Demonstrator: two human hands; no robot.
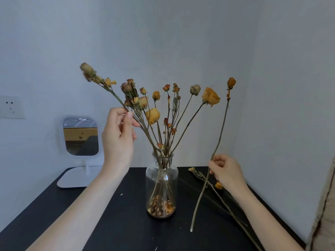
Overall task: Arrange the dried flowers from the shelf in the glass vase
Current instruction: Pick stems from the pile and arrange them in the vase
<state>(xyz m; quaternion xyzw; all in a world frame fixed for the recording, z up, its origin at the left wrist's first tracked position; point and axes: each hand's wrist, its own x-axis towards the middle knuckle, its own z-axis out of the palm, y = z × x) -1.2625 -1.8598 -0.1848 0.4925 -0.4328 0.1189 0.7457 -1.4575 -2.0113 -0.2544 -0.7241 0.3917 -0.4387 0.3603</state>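
Observation:
A clear glass vase (161, 185) stands mid-table with several dried yellow and brown roses (163, 113) fanning out of it and loose petals at its bottom. My left hand (118, 140) pinches the leftmost stem (108, 88) between thumb and fingertips, above and left of the vase's mouth. My right hand (225, 172) holds a long single dried rose (220, 134) upright to the right of the vase, its orange bud high and its cut end hanging just over the table. More dried stems (215, 196) lie on the table under that hand.
The dark table (116, 223) reaches the grey wall behind. A white standing mirror (80, 136) with a flat base sits at the back left. A wall socket (11, 107) is at the far left. A pale wooden edge (324, 214) rises at the right.

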